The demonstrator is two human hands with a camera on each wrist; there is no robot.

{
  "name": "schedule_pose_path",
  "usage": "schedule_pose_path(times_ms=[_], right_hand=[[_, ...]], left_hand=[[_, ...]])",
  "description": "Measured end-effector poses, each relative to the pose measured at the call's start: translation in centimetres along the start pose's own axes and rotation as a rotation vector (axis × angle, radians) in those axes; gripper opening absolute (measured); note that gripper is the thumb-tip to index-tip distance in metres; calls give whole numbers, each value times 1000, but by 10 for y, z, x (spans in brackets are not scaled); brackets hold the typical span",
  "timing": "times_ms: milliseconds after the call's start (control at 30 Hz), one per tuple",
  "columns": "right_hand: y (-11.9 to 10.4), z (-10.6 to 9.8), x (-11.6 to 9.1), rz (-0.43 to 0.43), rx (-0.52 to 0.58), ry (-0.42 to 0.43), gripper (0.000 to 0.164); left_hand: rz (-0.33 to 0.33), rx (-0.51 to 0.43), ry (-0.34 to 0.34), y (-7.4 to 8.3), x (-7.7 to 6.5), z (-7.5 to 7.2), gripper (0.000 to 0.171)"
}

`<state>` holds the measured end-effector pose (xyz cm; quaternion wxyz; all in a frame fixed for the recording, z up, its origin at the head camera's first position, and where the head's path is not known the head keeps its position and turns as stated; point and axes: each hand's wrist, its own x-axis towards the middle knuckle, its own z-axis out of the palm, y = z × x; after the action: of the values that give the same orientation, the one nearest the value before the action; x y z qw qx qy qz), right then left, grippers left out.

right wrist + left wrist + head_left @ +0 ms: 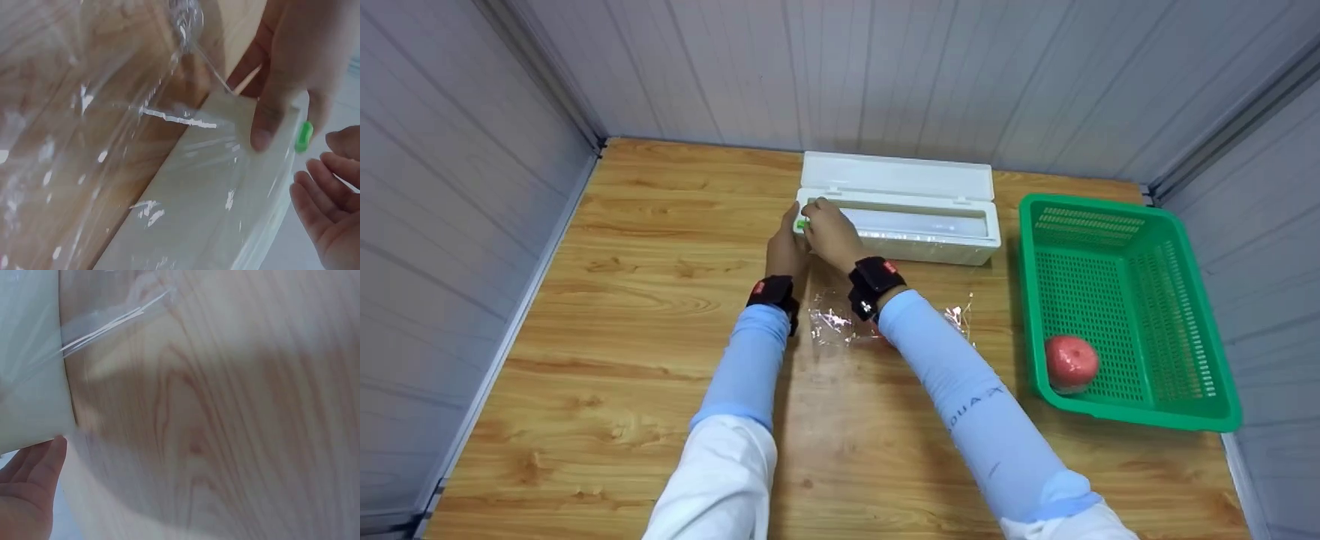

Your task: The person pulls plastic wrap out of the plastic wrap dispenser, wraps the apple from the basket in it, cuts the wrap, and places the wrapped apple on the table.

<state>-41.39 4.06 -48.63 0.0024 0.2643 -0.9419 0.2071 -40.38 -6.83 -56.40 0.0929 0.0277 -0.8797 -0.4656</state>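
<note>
A white cling film dispenser (pixel 930 251) stands at the back of the table with its lid (pixel 896 176) raised and a film roll (pixel 919 223) inside. My left hand (pixel 786 251) grips its left end, thumb on the front face in the right wrist view. Close beside the green slider (pixel 304 136) is my right hand (pixel 332 205), its fingers loosely bent with nothing between them. Clear film (pixel 832 319) spreads from the dispenser's front onto the table. Something red (pixel 883 335) shows under the film, mostly hidden by the right forearm.
To the right stands a green plastic basket (pixel 1125 300) with a red round fruit (pixel 1071 361) in its near left corner. Pale panel walls (pixel 735 67) enclose the wooden table (pixel 645 300) at the back and both sides.
</note>
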Motion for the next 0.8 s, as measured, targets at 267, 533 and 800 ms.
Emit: schedule_pose_path(times_ms=[267, 533, 800], right_hand=[[-2, 14, -1, -43, -49, 24, 28], [1, 18, -1, 23, -18, 121, 15], [1, 20, 2, 101, -46, 146, 7]], left_hand=[[-40, -20, -6, 1, -3, 2, 51], [-40, -14, 9, 5, -4, 3, 54], [-70, -41, -1, 4, -2, 5, 57]])
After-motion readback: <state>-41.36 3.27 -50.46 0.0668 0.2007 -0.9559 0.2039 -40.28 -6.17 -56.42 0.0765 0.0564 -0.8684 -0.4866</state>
